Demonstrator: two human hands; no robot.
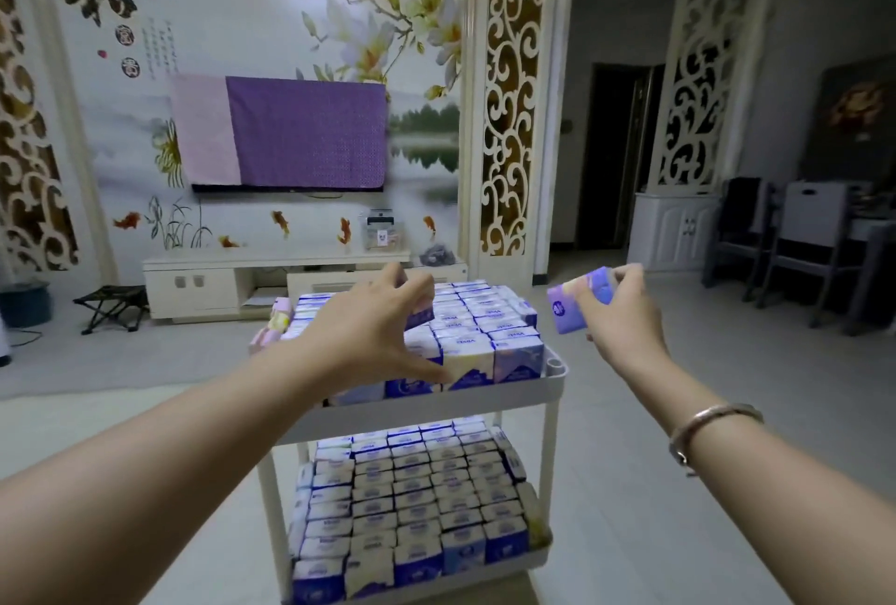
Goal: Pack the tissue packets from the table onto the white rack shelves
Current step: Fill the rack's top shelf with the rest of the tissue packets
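A white rack (426, 410) stands in front of me, its top shelf and lower shelf (533, 551) packed with rows of blue-and-white tissue packets (485, 313). My left hand (368, 328) reaches over the top shelf and grips a purple tissue packet (421, 316) between fingers and thumb, just above the stacked rows. My right hand (625, 313) is held to the right of the rack, off the shelf, and pinches another purple tissue packet (579, 301) in the air. The table is out of view.
A few pink packets (274, 325) lean at the top shelf's left edge. Behind the rack is a low white TV cabinet (203, 284) under a covered wall TV (291, 134). A folding stool (114, 306) stands left; chairs (795, 240) stand at the far right.
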